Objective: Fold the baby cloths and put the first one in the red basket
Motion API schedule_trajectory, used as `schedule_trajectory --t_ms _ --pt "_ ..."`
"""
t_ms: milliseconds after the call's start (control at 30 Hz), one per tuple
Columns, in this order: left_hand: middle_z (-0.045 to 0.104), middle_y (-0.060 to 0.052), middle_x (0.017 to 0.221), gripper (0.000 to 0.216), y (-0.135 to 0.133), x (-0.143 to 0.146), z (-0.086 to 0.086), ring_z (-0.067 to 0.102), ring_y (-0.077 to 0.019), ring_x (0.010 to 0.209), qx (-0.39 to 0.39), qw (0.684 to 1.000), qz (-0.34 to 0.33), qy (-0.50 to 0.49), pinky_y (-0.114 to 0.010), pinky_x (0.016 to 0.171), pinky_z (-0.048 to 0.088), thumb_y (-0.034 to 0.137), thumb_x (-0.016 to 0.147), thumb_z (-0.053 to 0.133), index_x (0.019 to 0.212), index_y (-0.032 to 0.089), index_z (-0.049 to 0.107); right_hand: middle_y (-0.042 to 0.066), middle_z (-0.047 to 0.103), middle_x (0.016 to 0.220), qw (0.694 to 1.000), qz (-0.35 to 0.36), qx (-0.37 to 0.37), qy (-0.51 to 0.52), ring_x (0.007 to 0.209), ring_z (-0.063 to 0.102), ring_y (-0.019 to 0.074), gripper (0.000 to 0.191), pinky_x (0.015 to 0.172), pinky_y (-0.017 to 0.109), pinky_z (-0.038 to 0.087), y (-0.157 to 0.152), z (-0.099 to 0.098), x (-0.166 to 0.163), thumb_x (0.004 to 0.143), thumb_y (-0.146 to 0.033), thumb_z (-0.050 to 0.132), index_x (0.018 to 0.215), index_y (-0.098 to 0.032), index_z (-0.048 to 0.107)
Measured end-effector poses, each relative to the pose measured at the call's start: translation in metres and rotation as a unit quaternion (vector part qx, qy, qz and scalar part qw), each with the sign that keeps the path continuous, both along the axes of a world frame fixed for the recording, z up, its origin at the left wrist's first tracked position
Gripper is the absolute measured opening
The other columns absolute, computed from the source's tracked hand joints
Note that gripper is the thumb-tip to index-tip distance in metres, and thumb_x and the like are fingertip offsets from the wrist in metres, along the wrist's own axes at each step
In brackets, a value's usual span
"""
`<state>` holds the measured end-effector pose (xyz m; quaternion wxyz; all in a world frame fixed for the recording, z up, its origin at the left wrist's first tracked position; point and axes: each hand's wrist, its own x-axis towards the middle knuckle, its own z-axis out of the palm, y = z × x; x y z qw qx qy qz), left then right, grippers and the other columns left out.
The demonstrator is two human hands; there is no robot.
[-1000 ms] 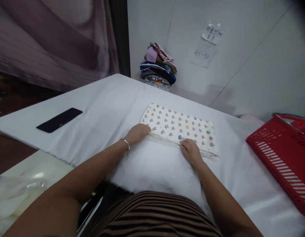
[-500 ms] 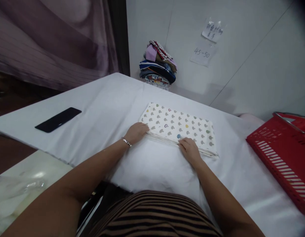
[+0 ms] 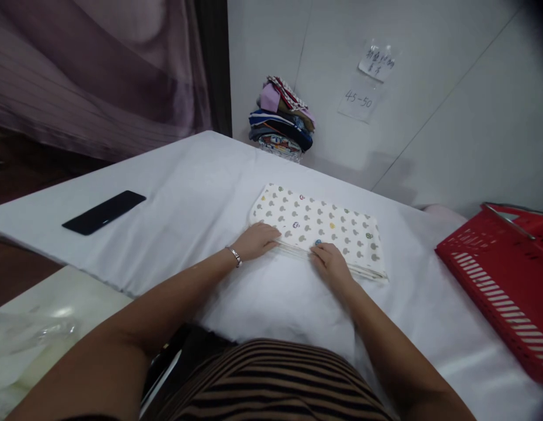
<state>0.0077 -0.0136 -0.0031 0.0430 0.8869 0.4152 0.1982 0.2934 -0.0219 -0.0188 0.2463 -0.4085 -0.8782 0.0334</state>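
A folded white cloth (image 3: pixel 306 217) printed with grey mushroom shapes and a few coloured ones lies flat on the white-covered table. Its near edge shows several stacked layers. At the left part of that edge, my left hand (image 3: pixel 256 240), with a bracelet at the wrist, grips the layers with its fingers on top. My right hand (image 3: pixel 332 263) pinches the same edge a little to the right, near a blue mushroom. Both thumbs are mostly hidden.
A flat black object (image 3: pixel 105 213) lies on the table (image 3: pixel 184 175) at the left. A red plastic basket (image 3: pixel 495 280) stands at the right. Folded clothes (image 3: pixel 281 120) are piled against the back wall, near taped paper signs (image 3: pixel 358 102). Clear plastic (image 3: pixel 38 345) lies at lower left.
My left hand has slid right along the cloth's near edge, and my right hand has shifted slightly left, so they are closer together. The cloth has stayed nearly in place.
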Motion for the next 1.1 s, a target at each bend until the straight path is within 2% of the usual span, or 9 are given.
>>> schedule_trajectory --t_ms 133,400,533,667,800,1000,1100 --pt "0.066 -0.004 0.096 0.029 0.006 0.005 0.002 0.056 -0.0158 0.092 -0.006 1.0 0.006 -0.003 -0.031 0.084 0.041 0.03 0.092 0.035 0.092 0.02 0.062 0.008 0.062 0.095 1.0 0.012 -0.021 0.0 0.09 0.053 0.021 0.025 0.079 0.035 0.045 0.009 0.005 -0.018 0.091 -0.027 0.043 0.1 -0.022 0.066" --pt "0.065 -0.005 0.09 0.023 0.012 0.013 0.006 0.056 -0.0171 0.086 -0.015 0.999 0.016 0.034 -0.031 0.079 0.042 0.023 0.086 0.045 0.077 0.019 0.066 0.008 0.062 0.089 0.997 0.044 -0.033 -0.044 0.084 0.053 0.0201 0.023 0.075 0.033 0.045 0.02 0.008 -0.044 0.089 -0.027 0.046 0.097 -0.022 0.067" --pt "0.064 -0.006 0.088 0.024 0.014 0.014 0.007 0.055 -0.0173 0.084 -0.011 0.997 0.002 0.08 -0.032 0.076 0.041 0.023 0.087 0.044 0.075 0.017 0.065 0.006 0.062 0.088 0.997 0.031 -0.06 -0.023 0.084 0.053 0.019 0.021 0.074 0.031 0.045 0.021 0.006 -0.045 0.089 -0.025 0.047 0.095 -0.023 0.067" --pt "0.061 -0.007 0.081 0.027 0.017 0.017 0.004 0.054 -0.0191 0.081 0.024 0.991 0.006 0.131 -0.032 0.068 0.039 0.022 0.088 0.041 0.07 0.015 0.061 0.005 0.062 0.088 0.996 0.025 -0.08 -0.005 0.085 0.053 0.0182 0.018 0.076 0.03 0.044 0.022 0.006 -0.045 0.087 -0.022 0.049 0.092 -0.022 0.067" --pt "0.06 -0.007 0.077 0.029 0.018 0.02 0.002 0.053 -0.0178 0.076 0.048 0.989 0.013 0.14 -0.031 0.065 0.037 0.018 0.088 0.037 0.069 0.015 0.059 0.004 0.061 0.085 0.995 0.027 -0.093 0.009 0.083 0.053 0.0172 0.018 0.075 0.029 0.044 0.022 0.008 -0.045 0.087 -0.022 0.049 0.088 -0.022 0.067" --pt "0.064 -0.005 0.085 0.021 0.016 0.012 0.011 0.055 -0.0166 0.082 -0.012 0.995 -0.031 0.09 -0.028 0.07 0.039 0.024 0.086 0.045 0.076 0.018 0.063 0.004 0.061 0.086 0.994 0.034 -0.104 0.005 0.085 0.054 0.0166 0.018 0.076 0.029 0.043 0.024 0.007 -0.045 0.087 -0.021 0.049 0.09 -0.022 0.066" --pt "0.064 -0.005 0.085 0.022 0.017 0.012 0.014 0.056 -0.0171 0.081 -0.021 0.994 -0.037 0.098 -0.029 0.069 0.038 0.022 0.085 0.046 0.074 0.018 0.064 0.004 0.061 0.088 0.993 0.039 -0.107 -0.025 0.086 0.054 0.0165 0.017 0.076 0.028 0.043 0.025 0.01 -0.046 0.087 -0.021 0.05 0.091 -0.022 0.066"
